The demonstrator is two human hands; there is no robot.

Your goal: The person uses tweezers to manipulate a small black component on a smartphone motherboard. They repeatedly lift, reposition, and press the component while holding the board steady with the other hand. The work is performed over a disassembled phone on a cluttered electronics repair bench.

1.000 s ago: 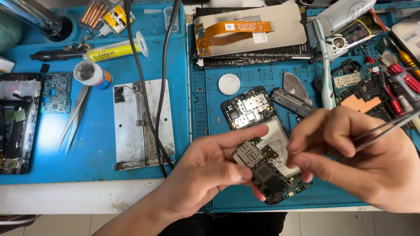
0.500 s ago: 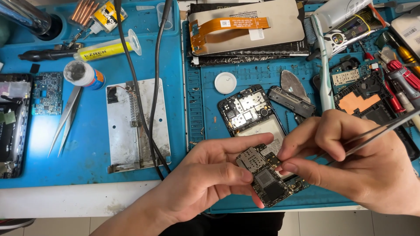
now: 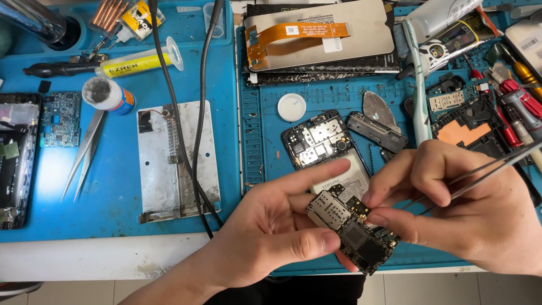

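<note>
My left hand [image 3: 271,226] holds a small dark phone circuit board [image 3: 353,234] above the near edge of the blue mat, pinched between thumb and fingers. My right hand [image 3: 457,209] grips thin metal tweezers [image 3: 485,169], and its fingertips touch the board's upper right edge. The tweezer tips are hidden behind my fingers. Just beyond the board lies an opened phone body [image 3: 324,147] with its battery showing.
A detached screen with an orange flex cable [image 3: 316,39] lies at the back. A metal board holder [image 3: 178,161] and black cables [image 3: 195,130] sit at the centre left. Spare tweezers [image 3: 84,149], a syringe [image 3: 138,59], screwdrivers [image 3: 519,101] and another opened phone [image 3: 14,158] surround them.
The view has shifted slightly, so the bench items sit a little further left. Both hands keep hold of the board and tweezers, staying close together.
</note>
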